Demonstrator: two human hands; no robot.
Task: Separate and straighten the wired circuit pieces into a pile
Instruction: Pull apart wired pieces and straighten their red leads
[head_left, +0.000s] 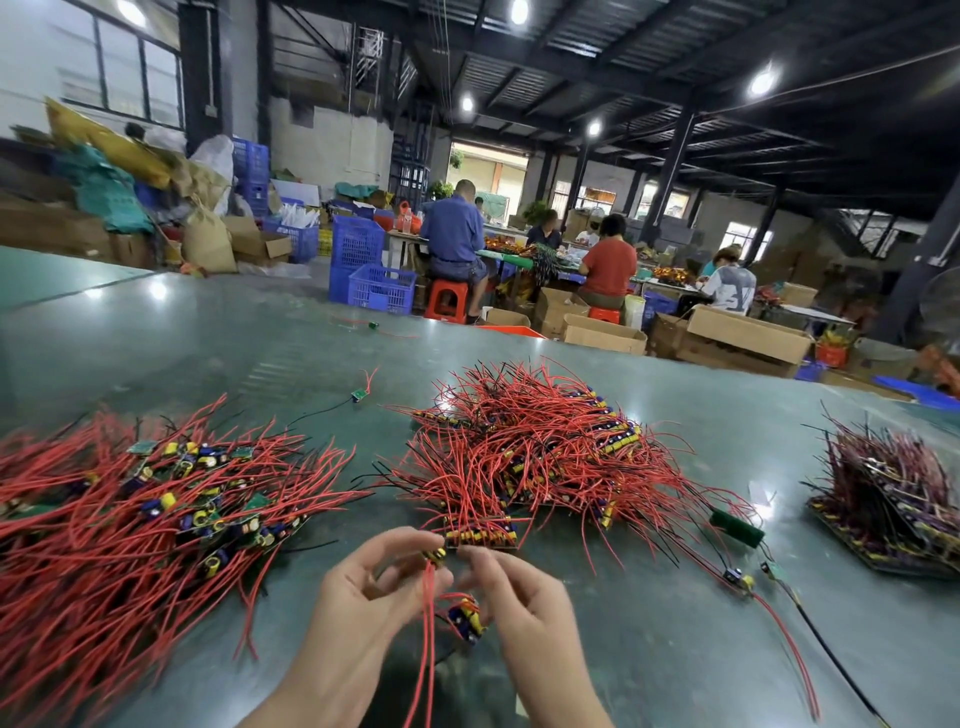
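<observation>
Two bare hands meeting over the near middle of the green table (649, 649), close in front of the wearer. Left hand (363, 587) with fingers curled, thumb and forefinger pinching a small circuit piece (435, 555) with yellow parts, its red wires (427, 623) hanging down between the wrists. Held this way probably to let the wires fall straight and free of the rest.

Right hand (511, 597) also with curled fingers, tips close beside the same piece; below them a second piece (466, 618) with blue and yellow capacitors, seemingly gripped by the lower fingers of this hand, though the exact contact hard to tell. Likely two pieces just being pulled apart, one for each hand.

Just beyond the fingers, touching range, a joined strip of boards (480, 536) at the near edge of the tangled middle heap (530, 452): the source, placed centrally so both hands reach it easily. To the left, a wide pile of separated pieces (156, 509), wires lying roughly in one direction: probably the destination, placed on the side of the left hand for quick dropping. At far right another dense stack (893, 493), well apart, perhaps waiting stock.

A few loose pieces lying alone: one (358, 395) farther on the table between the two piles, one (740, 578) near right with a long wire.

In the background, other people seated at tables, blue crates (382, 288), cardboard boxes (737, 332).

Judgement: task well in progress, much of the middle heap not yet sorted.
</observation>
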